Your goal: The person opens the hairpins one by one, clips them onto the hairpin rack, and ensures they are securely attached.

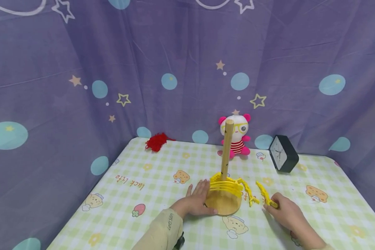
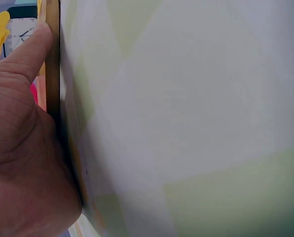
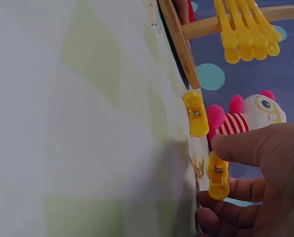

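Observation:
A round wooden base [image 1: 223, 207] carries an upright wooden post [image 1: 226, 149]. Several yellow banana hair clips [image 1: 228, 187] are stacked around the lower post. My left hand [image 1: 195, 201] rests against the base's left side, fingers straight, with its thumb [image 2: 31, 52] on the edge. My right hand [image 1: 285, 210] pinches the near end of another yellow banana clip [image 1: 262, 191] between thumb and fingers; its spring hinge shows in the right wrist view. One more yellow clip [image 3: 196, 113] lies on the table between the stand and the held clip.
Behind the post a plush panda [image 1: 236, 142] with pink ears sits against the curtain. A black square clock [image 1: 284, 153] stands at the back right, and a red bundle of yarn [image 1: 157, 142] lies at the back left. A checked cloth [image 1: 162, 194] covers the table.

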Tool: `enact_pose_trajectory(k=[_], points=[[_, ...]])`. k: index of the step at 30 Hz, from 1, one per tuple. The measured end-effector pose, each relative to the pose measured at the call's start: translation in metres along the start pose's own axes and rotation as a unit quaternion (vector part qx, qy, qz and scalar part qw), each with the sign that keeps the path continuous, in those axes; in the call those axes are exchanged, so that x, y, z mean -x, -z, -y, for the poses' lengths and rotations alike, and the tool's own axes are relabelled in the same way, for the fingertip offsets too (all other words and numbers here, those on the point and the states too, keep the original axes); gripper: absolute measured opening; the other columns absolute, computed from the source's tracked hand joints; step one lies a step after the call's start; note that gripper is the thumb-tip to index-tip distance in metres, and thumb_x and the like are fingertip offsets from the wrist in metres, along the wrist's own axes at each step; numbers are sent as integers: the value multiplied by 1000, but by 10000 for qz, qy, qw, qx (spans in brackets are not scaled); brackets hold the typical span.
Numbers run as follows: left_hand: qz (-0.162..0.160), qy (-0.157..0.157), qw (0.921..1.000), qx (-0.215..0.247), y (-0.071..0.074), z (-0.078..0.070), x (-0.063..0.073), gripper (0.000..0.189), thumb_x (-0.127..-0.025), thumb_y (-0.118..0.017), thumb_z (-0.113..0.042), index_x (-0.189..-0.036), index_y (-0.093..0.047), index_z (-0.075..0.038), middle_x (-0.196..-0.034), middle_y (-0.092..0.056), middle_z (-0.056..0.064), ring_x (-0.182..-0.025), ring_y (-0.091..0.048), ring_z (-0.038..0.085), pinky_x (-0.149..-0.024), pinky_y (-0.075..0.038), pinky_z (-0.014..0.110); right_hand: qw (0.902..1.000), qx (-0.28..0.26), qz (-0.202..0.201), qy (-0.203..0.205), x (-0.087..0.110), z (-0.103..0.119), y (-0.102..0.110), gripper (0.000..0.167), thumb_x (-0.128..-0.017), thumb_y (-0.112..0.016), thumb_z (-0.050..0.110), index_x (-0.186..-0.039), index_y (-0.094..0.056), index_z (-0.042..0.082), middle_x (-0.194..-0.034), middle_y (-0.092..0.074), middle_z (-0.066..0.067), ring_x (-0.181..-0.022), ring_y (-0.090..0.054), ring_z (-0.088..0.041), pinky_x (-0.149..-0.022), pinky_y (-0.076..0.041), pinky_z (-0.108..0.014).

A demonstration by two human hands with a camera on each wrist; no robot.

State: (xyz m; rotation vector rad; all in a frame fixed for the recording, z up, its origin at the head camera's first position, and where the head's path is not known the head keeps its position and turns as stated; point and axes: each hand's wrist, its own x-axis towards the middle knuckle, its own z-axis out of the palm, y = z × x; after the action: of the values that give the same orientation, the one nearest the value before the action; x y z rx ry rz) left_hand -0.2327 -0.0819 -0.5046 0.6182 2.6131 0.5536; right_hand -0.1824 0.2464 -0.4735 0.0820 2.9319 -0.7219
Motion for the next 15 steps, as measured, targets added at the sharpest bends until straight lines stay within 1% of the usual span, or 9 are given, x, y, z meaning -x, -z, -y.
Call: enact_pose_trajectory(k=[3,6,9,11,13,15], points=[[-9,-8,10000,22,0,1,0,115,-81,-60,-71,-158,2,-13,-163,10,4,-148,14,16,-115,15,47,9999,-42,-146,37,0,-2,1,36,-88,-71,30,-104,-59,1,-84,-60,-5,-73,-53,-20,-64,-45,-39],[1,-4,10000,25,0,1,-1,115,-80,-60,-71,-158,2,-13,-163,10,4,-148,15,16,-115,16,48,9995,-130,-275,27,2,-4,3,37,-90,-70,28,-110,-59,0,-95,-65,-15,-79,-60,-24,-68,-49,-45],[5,15,10000,19,0,1,-1,115,-80,-60,-71,-158,3,-14,-163,10,3,-147,15,16,-115,16,48,9985,-273,-463,48,6,-4,6,37,-91,-69,27,-115,-58,1,-108,-65,-24,-85,-64,-28,-70,-51,-47],[14,24,10000,16,0,0,-1,115,-80,-60,-71,-158,3,-14,-163,11,3,-147,15,16,-115,16,48,9975,-383,-588,62,9,-3,9,38,-92,-68,26,-118,-57,1,-114,-63,-26,-87,-65,-30,-70,-52,-47],[19,30,10000,15,1,0,-1,115,-81,-60,-71,-158,3,-14,-163,11,3,-147,15,16,-115,16,48,9967,-457,-665,84,11,0,13,39,-93,-67,24,-122,-56,1,-114,-63,-25,-88,-65,-30,-70,-51,-46],[28,36,10000,16,1,0,0,115,-81,-61,-71,-158,3,-14,-163,10,3,-147,15,16,-115,16,47,9960,-516,-720,88,13,2,16,40,-94,-65,23,-125,-55,1,-111,-65,-23,-88,-64,-29,-67,-51,-43]])
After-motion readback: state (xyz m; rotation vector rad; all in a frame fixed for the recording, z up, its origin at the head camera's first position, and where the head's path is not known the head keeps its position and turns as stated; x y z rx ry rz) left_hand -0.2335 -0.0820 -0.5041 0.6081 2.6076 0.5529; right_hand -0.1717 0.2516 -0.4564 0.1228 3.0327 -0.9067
